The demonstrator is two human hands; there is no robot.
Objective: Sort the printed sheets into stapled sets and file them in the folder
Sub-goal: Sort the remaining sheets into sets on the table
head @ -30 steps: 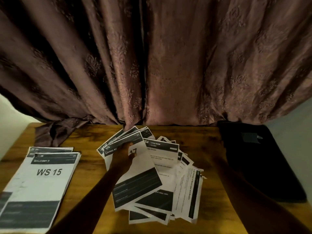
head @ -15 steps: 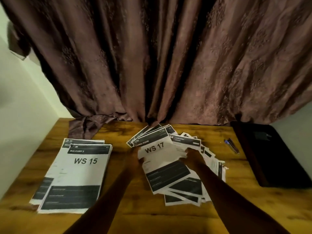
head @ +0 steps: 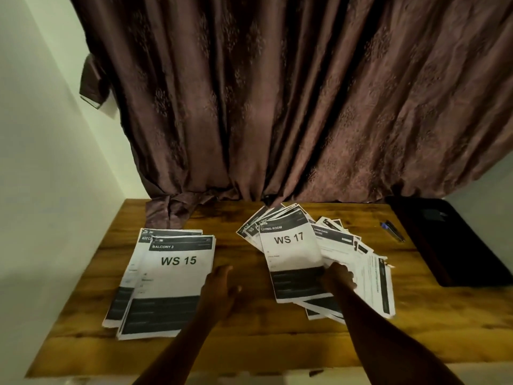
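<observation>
Left hand: the left hand (head: 219,287) hangs over the bare wood between the two paper piles, fingers loosely spread and holding nothing.
Right hand: the right hand (head: 337,276) lies on the loose fan of white printed sheets (head: 369,279); its fingers rest at the right edge of the top sheet, though whether they pinch that edge or only press on it cannot be told.
Top sheet: the white printed sheet headed "WS 17" under a black "LIVING ROOM" band (head: 291,254) lies just left of the right fingertips, on top of the fan.
Sorted pile: the squared-up pile of white sheets topped by "WS 15" with a black "BALCONY 3" band (head: 166,284) lies just left of the left fingers, its right edge almost touching them.
Table: the brown wooden table (head: 249,343) bears it all.
Pen: a dark pen with a blue end (head: 392,231) lies beyond and right of the right fingers.
Folder: the flat black folder (head: 444,245) lies farther right, at the table's right side.
Curtain: a brown patterned fabric curtain (head: 277,107) hangs behind, well beyond both hands.
</observation>
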